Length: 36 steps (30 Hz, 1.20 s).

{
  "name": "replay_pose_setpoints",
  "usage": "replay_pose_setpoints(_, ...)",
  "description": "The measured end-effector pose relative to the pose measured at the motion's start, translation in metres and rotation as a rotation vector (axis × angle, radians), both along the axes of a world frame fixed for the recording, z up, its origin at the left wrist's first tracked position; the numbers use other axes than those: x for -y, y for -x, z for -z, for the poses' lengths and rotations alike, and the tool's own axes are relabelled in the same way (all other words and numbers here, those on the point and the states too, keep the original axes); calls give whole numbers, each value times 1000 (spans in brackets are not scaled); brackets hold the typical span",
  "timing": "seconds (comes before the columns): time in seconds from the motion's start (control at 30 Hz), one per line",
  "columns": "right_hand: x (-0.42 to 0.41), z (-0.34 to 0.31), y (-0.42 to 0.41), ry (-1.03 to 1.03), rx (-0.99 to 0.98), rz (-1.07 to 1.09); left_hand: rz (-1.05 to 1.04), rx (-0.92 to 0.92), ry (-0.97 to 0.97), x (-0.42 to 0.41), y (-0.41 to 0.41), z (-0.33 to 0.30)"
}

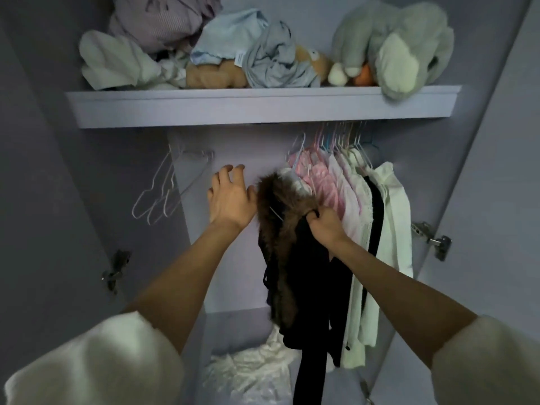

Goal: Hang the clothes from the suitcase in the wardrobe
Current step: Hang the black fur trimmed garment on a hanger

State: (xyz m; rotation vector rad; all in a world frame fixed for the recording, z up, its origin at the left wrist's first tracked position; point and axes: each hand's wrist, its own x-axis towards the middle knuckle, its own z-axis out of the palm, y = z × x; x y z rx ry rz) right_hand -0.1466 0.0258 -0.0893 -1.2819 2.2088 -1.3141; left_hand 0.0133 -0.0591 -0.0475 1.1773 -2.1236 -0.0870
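**Fur-trimmed black garment at the wardrobe rail**

Black garment with brown fur trim (287,238) hangs in the open wardrobe (263,106), just left of the hung row. Fur runs along its upper edge and down the left side; black fabric and a long dark strip trail toward the wardrobe floor. White hanger wire shows at its top, hook not clearly visible. Right hand (324,226) pinches the black fabric at the shoulder. Left hand (230,197), fingers spread, is just beside the fur. Hung clothes (350,194) on the right: pink, white, one black, cream, packed close on pastel hangers. Empty white hangers (159,194) hang left, tilted.
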Motion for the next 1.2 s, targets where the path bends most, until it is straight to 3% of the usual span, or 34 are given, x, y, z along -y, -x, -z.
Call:
replay_pose_setpoints(0.23, 58, -27, 22, 16, -237, 39, -126, 43, 411, 25, 17, -44)
replay_pose_setpoints(0.47, 118, -30, 43, -13, -315, 60, -160, 197, 406, 73, 36, -50)
replay_pose_setpoints(0.7, 137, 11, 79, -46, -215, 159, -224, 170, 503, 88, 42, -39)
replay_pose_setpoints(1.03, 111, 2, 60, -28, -107, 74, -136, 194, 319, 63, 30, -42)
replay_pose_setpoints(1.2, 66, 2, 29, -160, -256, 27, -105, 213, 77, 28, 4, -19)
